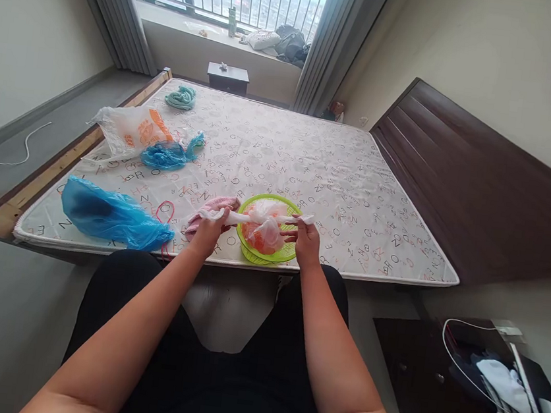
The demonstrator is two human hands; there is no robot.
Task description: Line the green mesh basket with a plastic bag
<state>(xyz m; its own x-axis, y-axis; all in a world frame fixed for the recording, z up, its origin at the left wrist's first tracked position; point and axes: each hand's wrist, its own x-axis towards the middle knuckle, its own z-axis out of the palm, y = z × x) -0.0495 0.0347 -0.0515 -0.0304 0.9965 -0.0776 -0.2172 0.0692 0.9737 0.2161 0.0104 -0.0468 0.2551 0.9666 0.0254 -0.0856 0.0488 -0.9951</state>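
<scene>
A thin whitish plastic bag (264, 225) with orange-red contents sits in a green plastic basket (280, 256) at the mattress's near edge. My left hand (209, 231) grips one twisted end of the bag, pulled out to the left. The other end is pinched in my right hand (305, 240), to the right of the basket. Both ends are stretched apart, with a knot or twist between them over the basket. Behind my left hand lies a pink cloth (223, 206). What exactly the bag contains cannot be made out.
A large blue bag (110, 213), a red cord (165, 210), a smaller blue bag (166, 155), a white-and-orange bag (132, 129) and a coiled teal cloth (181, 97) lie on the mattress (336, 193). The dark headboard (487, 184) stands right, a cluttered nightstand (417, 362) near right.
</scene>
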